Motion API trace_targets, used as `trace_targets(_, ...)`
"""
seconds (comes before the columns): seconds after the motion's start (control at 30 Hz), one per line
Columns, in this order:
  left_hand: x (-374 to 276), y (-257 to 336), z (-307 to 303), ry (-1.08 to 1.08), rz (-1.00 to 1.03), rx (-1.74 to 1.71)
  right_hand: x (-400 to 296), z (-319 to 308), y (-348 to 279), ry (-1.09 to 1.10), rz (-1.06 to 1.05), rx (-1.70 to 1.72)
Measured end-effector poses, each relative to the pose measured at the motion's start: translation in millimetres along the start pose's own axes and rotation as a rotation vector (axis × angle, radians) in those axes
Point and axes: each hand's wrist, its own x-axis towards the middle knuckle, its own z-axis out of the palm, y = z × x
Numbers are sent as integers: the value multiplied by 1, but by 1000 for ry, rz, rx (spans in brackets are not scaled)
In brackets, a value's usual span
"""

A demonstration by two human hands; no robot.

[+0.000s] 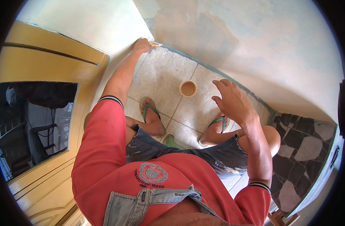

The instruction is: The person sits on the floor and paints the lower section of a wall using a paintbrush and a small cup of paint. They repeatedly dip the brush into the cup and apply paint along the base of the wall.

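Note:
My left hand (142, 45) reaches into the corner where two walls meet the floor. It grips a small tool with a yellowish part and a pale end, apparently a paintbrush (156, 44), which lies against the foot of the wall. My fist hides most of its handle. On the floor tiles between my hands stands a round cup (188, 95) of beige-brown liquid. To the right of the cup, my right hand (235, 102) hovers above my right foot with its fingers spread, holding nothing.
A patchy painted wall (262, 36) with a grey-green strip along its base runs across the front. At left stands a yellow-brown wooden door (42, 67) with a dark glass pane (34, 124). Dark stone-pattern tiles (298, 152) lie at right. Something green (171, 141) rests between my legs.

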Motion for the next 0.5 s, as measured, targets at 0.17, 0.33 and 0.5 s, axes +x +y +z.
trace_targets(0.17, 20, -8, 14, 11, -25, -27, 0, -3, -4, -6, -10, 10)
trace_targets(0.33, 18, 5, 9, 0, -27, -2, -1, 1, -1, 43, -48, -6)
trace_targets(0.5, 11, 5, 0, 46, 2, 9, -2, -3, -3, 56, -55, -7)
